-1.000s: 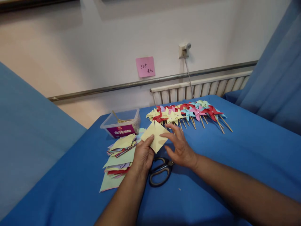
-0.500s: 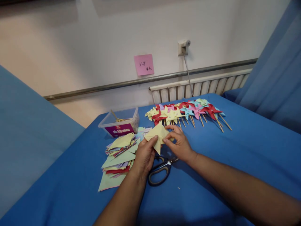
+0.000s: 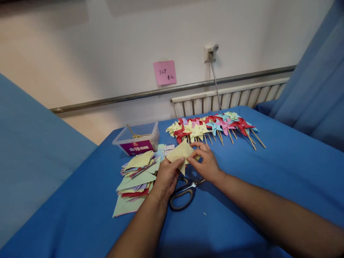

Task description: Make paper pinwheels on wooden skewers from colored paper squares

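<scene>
While both hands pinch it, yellow paper between left hand, right hand

**Writing on the wall note and the tub**

A pink sticky note on the wall carries two short lines of handwriting. The upper line seems to begin with the digits "32" followed by a character; the lower line is two handwritten characters too small to make out. The clear plastic tub on the blue tabletop has a purple label along its front, with a small red logo above a row of white characters; none of it is legible.
</scene>
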Demonstrator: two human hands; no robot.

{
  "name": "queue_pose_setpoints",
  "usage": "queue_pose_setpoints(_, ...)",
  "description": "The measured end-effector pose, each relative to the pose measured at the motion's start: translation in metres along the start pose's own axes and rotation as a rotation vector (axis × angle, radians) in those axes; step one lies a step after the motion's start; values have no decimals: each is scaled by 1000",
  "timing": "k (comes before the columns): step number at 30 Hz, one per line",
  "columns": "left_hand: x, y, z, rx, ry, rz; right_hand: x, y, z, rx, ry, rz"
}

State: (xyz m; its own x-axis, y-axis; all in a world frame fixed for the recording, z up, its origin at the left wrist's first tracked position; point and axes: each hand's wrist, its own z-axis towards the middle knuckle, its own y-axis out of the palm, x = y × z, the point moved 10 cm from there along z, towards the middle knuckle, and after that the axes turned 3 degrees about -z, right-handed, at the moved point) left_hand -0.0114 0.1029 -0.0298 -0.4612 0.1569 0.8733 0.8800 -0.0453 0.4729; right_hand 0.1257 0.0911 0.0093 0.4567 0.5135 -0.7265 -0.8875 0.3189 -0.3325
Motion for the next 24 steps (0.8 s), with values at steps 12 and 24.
queue_pose_setpoints(12, -5, -3, 2, 12, -26, 21, 3, 3, -1, -13, 26, -16)
queue_pose_setpoints(24, -2, -5, 3, 33, 12, 55, 2, 6, -2, -35, 29, -11)
